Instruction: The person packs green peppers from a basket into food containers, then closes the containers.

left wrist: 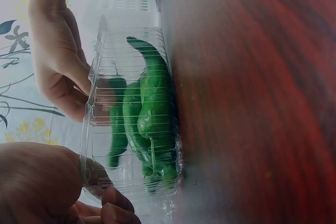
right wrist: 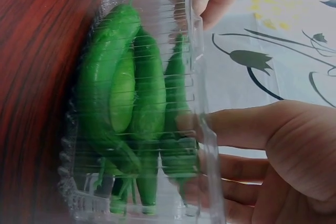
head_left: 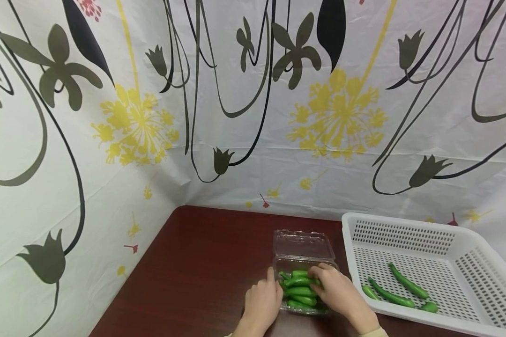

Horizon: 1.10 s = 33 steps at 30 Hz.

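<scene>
A clear plastic clamshell container (head_left: 302,244) lies on the table with its lid tipped back. Several green chili peppers (head_left: 301,291) are piled inside it. My left hand (head_left: 263,299) pinches the container's near-left wall, with fingers on both sides of the rim in the left wrist view. Reaching in from the right, my right hand (head_left: 336,289) has its thumb and fingers on the uppermost pepper (right wrist: 176,77), seen through the clear wall in the right wrist view. Its fingertips are partly blurred by the plastic.
A white perforated basket (head_left: 405,224) stands to the right of the container, holding several green peppers (head_left: 408,282). The dark red wooden table (head_left: 202,262) meets a patterned curtain (head_left: 253,187) at the back and left.
</scene>
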Each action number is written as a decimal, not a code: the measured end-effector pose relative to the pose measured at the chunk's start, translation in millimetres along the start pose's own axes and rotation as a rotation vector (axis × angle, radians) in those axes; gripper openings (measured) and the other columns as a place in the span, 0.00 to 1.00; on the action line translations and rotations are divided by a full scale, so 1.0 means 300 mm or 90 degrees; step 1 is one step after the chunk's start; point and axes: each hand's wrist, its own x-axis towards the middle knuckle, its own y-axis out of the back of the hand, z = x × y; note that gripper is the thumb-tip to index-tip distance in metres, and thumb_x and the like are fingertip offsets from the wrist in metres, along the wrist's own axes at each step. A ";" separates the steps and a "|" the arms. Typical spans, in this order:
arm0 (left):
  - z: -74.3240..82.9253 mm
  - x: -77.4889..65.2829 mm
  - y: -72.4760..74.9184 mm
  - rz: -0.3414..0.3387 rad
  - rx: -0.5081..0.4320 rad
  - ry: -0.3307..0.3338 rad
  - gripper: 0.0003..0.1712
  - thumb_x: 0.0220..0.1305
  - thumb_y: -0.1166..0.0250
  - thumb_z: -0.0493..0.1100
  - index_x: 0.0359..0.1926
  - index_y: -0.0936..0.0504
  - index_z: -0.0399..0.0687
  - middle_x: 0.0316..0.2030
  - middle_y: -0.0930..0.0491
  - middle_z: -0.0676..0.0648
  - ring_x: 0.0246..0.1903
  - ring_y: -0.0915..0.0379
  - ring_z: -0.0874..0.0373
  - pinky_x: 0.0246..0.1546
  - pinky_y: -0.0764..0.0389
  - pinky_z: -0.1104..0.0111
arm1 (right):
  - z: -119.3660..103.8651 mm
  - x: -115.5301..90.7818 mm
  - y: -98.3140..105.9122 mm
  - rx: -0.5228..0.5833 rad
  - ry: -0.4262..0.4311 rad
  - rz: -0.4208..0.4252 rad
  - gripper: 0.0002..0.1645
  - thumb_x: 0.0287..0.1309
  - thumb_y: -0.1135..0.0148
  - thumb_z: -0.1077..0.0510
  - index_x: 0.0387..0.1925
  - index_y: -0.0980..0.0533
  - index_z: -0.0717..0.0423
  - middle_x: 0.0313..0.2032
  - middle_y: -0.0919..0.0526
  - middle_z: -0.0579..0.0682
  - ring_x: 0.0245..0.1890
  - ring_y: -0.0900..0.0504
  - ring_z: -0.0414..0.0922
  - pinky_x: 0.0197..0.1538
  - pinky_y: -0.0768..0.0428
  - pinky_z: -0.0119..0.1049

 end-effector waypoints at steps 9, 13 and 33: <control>0.004 0.002 0.001 0.006 0.002 0.000 0.22 0.65 0.37 0.40 0.58 0.23 0.33 0.21 0.19 0.41 0.14 0.24 0.48 0.12 0.29 0.60 | 0.006 0.004 0.022 0.007 0.008 0.006 0.11 0.51 0.25 0.64 0.38 0.16 0.52 0.36 0.18 0.41 0.37 0.16 0.42 0.42 0.18 0.41; 0.005 -0.003 0.002 0.011 0.004 0.000 0.22 0.65 0.37 0.40 0.57 0.23 0.33 0.21 0.19 0.41 0.14 0.24 0.47 0.12 0.29 0.60 | 0.019 0.003 0.035 0.013 0.034 0.023 0.12 0.51 0.26 0.65 0.39 0.16 0.54 0.38 0.18 0.42 0.38 0.16 0.43 0.42 0.18 0.41; 0.004 -0.006 0.002 0.025 0.005 -0.005 0.22 0.65 0.37 0.40 0.57 0.22 0.32 0.20 0.19 0.41 0.14 0.24 0.48 0.12 0.29 0.61 | 0.089 -0.010 0.124 0.033 0.034 0.161 0.15 0.48 0.26 0.71 0.35 0.17 0.52 0.34 0.19 0.43 0.32 0.19 0.39 0.36 0.18 0.36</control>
